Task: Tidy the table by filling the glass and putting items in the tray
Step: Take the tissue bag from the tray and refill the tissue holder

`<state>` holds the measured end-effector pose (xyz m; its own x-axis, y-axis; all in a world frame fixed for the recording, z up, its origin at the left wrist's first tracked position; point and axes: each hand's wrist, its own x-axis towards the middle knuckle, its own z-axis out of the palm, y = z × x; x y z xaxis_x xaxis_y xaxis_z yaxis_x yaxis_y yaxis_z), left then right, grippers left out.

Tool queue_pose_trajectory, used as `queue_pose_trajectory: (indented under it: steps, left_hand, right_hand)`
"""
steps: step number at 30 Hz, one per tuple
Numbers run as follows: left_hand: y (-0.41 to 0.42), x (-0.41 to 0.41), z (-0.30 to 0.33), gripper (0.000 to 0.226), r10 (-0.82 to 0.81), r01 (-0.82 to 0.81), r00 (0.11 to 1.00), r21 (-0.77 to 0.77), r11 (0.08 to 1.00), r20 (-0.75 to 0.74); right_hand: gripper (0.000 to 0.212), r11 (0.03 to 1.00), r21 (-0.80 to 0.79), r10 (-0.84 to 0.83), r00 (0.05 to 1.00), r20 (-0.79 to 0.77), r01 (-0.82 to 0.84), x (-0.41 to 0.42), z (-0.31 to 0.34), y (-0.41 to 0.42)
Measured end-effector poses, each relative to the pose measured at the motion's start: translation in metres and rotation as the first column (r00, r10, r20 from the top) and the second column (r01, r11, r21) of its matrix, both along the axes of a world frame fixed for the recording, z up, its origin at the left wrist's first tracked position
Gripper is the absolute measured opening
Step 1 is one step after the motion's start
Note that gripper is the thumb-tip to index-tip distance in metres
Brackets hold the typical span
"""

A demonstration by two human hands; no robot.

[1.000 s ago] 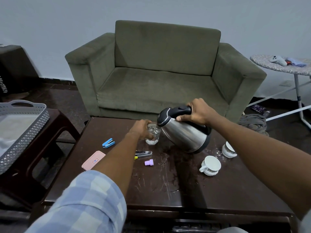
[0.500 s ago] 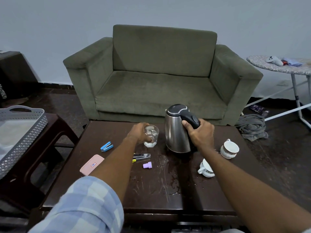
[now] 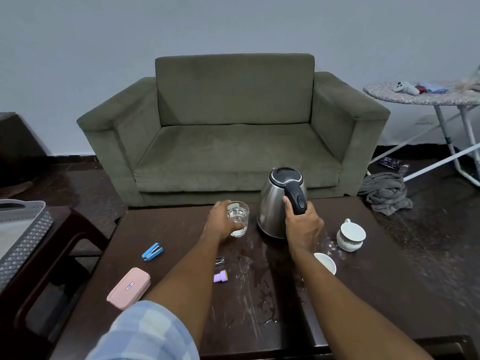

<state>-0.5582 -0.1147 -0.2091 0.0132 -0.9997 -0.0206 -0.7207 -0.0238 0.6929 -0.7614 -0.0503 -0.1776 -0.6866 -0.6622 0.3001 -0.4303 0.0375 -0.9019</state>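
1. Since one second ago, our right hand point(image 3: 302, 227) has set the tilted kettle point(image 3: 275, 206) upright on the table point(image 3: 363, 294), fingers clamped on its handle.
2. Our left hand point(image 3: 220, 223) grips the glass point(image 3: 238, 218), just left of the kettle.
3. At far left we see the tray point(image 3: 26, 235).

- The person is wearing a light blue and white checked sleeve point(image 3: 145, 333) on the left arm.
- The left hand point(image 3: 220, 224) and right hand point(image 3: 302, 227) are showing bare, ringless.

No text can be read; the pink case point(image 3: 128, 288) bears a small label, too blurred
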Motion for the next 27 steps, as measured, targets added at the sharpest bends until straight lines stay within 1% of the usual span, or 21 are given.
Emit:
queue_pose_trajectory:
  steps: [5, 7, 9, 11, 12, 13, 14, 16, 17, 18, 20, 22, 23, 25, 27]
  left_hand:
    - [-0.018, -0.012, -0.002, 0.098, 0.0, -0.001, 1.0, 0.018, 1.0, 0.006]
    - [-0.021, -0.014, -0.004, 0.099, -0.005, 0.005, 1.0, 0.024, 1.0, 0.01]
    - [-0.021, -0.015, -0.002, 0.108, -0.036, 0.034, 0.999, 0.055, 0.998, 0.036]
    - [-0.017, -0.009, 0.008, 0.12, -0.079, 0.078, 0.997, 0.09, 0.993, 0.017]
    - [-0.015, -0.003, 0.015, 0.12, -0.1, 0.1, 0.995, 0.079, 0.992, -0.003]
    - [-0.012, 0.006, 0.024, 0.116, -0.106, 0.107, 0.994, 0.043, 0.993, -0.018]
    - [-0.007, 0.024, 0.033, 0.11, -0.081, 0.081, 0.996, -0.002, 0.997, -0.024]
    - [0.001, 0.06, 0.055, 0.101, -0.011, 0.009, 1.0, -0.079, 0.997, -0.021]
    - [0.005, 0.08, 0.067, 0.097, 0.035, -0.037, 0.999, -0.104, 0.994, -0.021]
    - [0.01, 0.106, 0.077, 0.094, 0.077, -0.08, 0.997, -0.13, 0.988, -0.027]
    - [0.022, 0.157, 0.1, 0.089, 0.153, -0.159, 0.987, -0.183, 0.97, -0.049]
    - [0.041, 0.224, 0.115, 0.084, 0.234, -0.238, 0.971, -0.23, 0.944, -0.045]
    - [0.045, 0.242, 0.12, 0.082, 0.256, -0.251, 0.967, -0.246, 0.936, -0.012]
    - [0.061, 0.298, 0.127, 0.081, 0.331, -0.306, 0.942, -0.263, 0.915, 0.054]
    - [0.079, 0.354, 0.128, 0.082, 0.42, -0.377, 0.9, -0.277, 0.884, 0.115]
  right_hand:
    - [0.053, 1.0, 0.005, -0.018, 0.999, 0.037, 0.017, -0.005, -0.001, -0.017]
    - [0.051, 1.0, 0.03, -0.003, 1.0, 0.03, 0.002, -0.004, 0.0, -0.017]
    - [0.048, 0.997, 0.078, 0.029, 0.999, -0.018, -0.027, -0.009, -0.001, -0.014]
    - [0.048, 0.996, 0.074, 0.056, 0.992, -0.111, -0.048, -0.014, -0.001, -0.007]
    - [0.048, 0.998, 0.058, 0.034, 0.984, -0.174, -0.025, -0.017, -0.002, -0.003]
    - [0.048, 0.999, 0.034, -0.022, 0.974, -0.226, 0.031, -0.019, 0.0, -0.002]
    - [0.047, 0.995, 0.0, -0.092, 0.965, -0.245, 0.095, -0.013, 0.006, -0.001]
    - [0.047, 0.979, -0.073, -0.2, 0.962, -0.184, 0.19, 0.002, 0.027, -0.005]
    - [0.048, 0.974, -0.119, -0.211, 0.965, -0.155, 0.194, 0.014, 0.041, -0.009]
    - [0.049, 0.974, -0.166, -0.181, 0.973, -0.146, 0.156, 0.032, 0.056, -0.014]
    - [0.046, 0.973, -0.229, -0.024, 0.976, -0.214, -0.026, 0.079, 0.087, -0.023]
    - [0.045, 0.942, -0.257, 0.137, 0.946, -0.296, -0.216, 0.152, 0.112, -0.025]
    - [0.047, 0.925, -0.262, 0.186, 0.929, -0.319, -0.275, 0.176, 0.117, -0.026]
    - [0.056, 0.882, -0.223, 0.327, 0.879, -0.346, -0.416, 0.245, 0.118, -0.027]
    - [0.066, 0.816, -0.132, 0.49, 0.795, -0.357, -0.562, 0.314, 0.109, -0.019]
